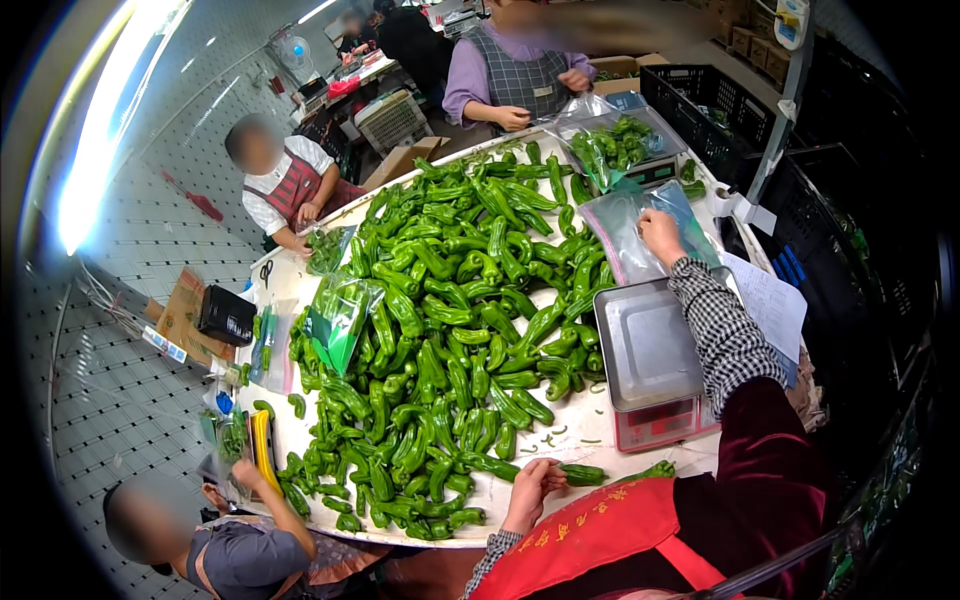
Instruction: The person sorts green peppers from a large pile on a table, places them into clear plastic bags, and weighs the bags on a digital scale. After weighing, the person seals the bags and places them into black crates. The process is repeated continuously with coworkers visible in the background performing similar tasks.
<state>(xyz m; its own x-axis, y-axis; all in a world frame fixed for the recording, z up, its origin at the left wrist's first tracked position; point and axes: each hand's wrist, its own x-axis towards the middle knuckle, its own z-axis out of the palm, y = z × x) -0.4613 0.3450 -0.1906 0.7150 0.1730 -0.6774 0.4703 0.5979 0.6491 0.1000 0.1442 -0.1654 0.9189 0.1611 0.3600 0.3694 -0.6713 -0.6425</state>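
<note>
At the table's near edge, my left hand [534, 487] has its fingers curled at the end of a green pepper [583, 475], which seems to be in the fingertips. My right hand [661, 237] reaches past the scale with its fingertips pinched on a clear plastic zip bag [611, 225], one of a flat stack. Below that forearm is a digital scale with a bare metal pan [649, 345] and a red body [654, 426]. A broad heap of green peppers [457, 315] covers much of the white table [577, 439].
Three co-workers stand around the table; one handles a bag by a yellow-edged scale [264, 450]. A filled bag [341, 322] lies on the heap. Another scale [656, 174] bears bagged peppers [615, 142]. Written paper [769, 304], a metal post [784, 127] and black crates [705, 94] are at right.
</note>
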